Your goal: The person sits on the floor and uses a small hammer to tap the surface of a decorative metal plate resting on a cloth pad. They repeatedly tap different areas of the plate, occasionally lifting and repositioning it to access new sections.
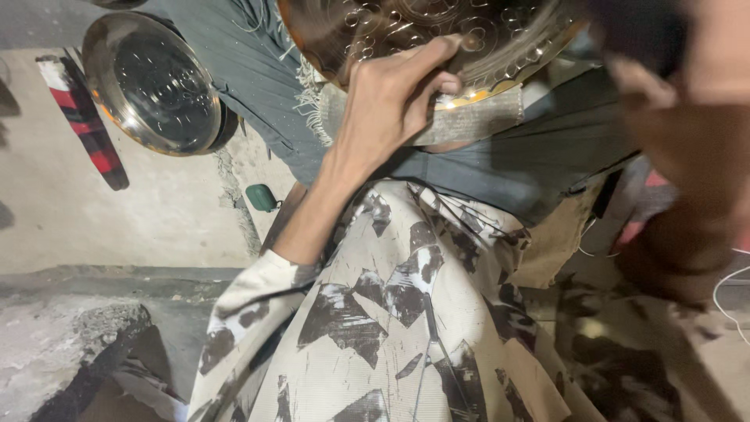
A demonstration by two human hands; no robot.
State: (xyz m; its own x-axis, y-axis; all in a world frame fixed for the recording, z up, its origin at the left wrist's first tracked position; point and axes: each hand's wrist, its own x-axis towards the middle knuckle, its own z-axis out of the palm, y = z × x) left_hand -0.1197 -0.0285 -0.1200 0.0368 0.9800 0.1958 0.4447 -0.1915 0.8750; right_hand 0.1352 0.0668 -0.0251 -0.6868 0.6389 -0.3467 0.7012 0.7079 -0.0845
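Gripping the lower rim of an engraved metal plate point(437, 39), the left hand point(394, 101) had its thumb laid over the patterned face and its fingers curled beneath, against a strip of grey frayed cloth point(476, 117). The right hand point(687, 148) loomed blurred and close to the camera, hiding the plate's right edge; its grip could not be told. A second shiny plate point(152, 82) lay apart on the concrete floor point(117, 219), beside a red checked cloth point(82, 117).
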